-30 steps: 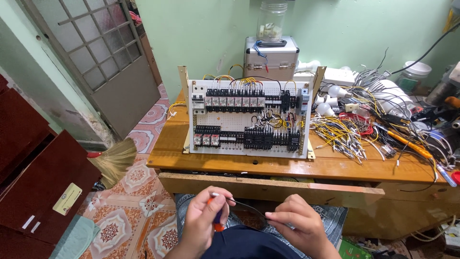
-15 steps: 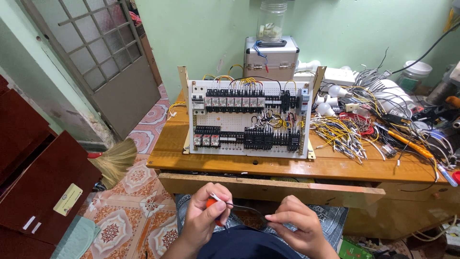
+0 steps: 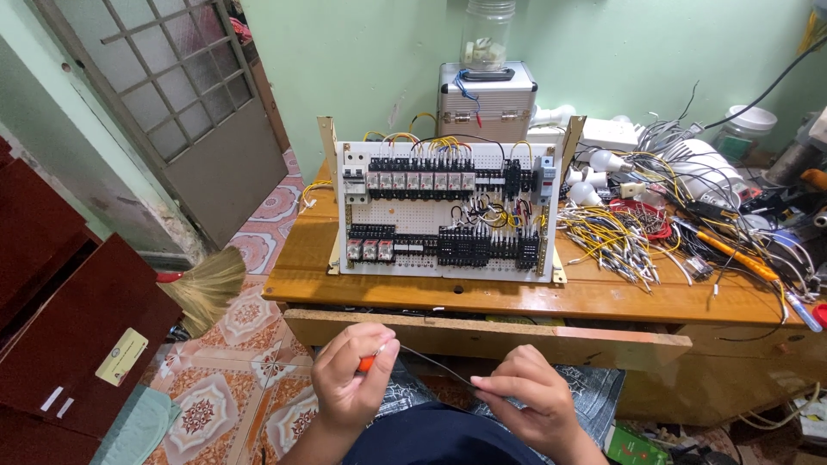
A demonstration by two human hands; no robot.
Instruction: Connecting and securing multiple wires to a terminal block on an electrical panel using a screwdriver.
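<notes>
Fingers of your left hand (image 3: 349, 379) curl into a loose fist around a small tool with an orange handle (image 3: 368, 362), the thumb pressed along its top and only a sliver of orange showing between thumb and forefinger. A thin grey wire (image 3: 435, 365) runs from that tool's tip across to your right hand (image 3: 525, 398), which pinches the wire's far end between thumb and bent forefinger, the other fingers tucked under. Both hands sit low in the head view, knuckles up, wrists angled inward toward each other, held close over your lap and just in front of the open wooden drawer (image 3: 491, 337). The wire stretches almost straight between the two grips, sloping slightly down toward the right.

Beyond the drawer, the wooden table (image 3: 431, 293) carries a white control board (image 3: 444, 211) standing upright, packed with black relays and breakers and looped with yellow and black wiring. Right of the board lies a tangle of loose wires (image 3: 616, 241), with white bulbs (image 3: 594, 176) and assorted tools further right. A metal case (image 3: 487, 99) stands behind the board with a clear jar (image 3: 487, 34) on top. To your left, a broom (image 3: 207, 288) lies on the patterned tile floor beside a dark red cabinet (image 3: 77, 336).
</notes>
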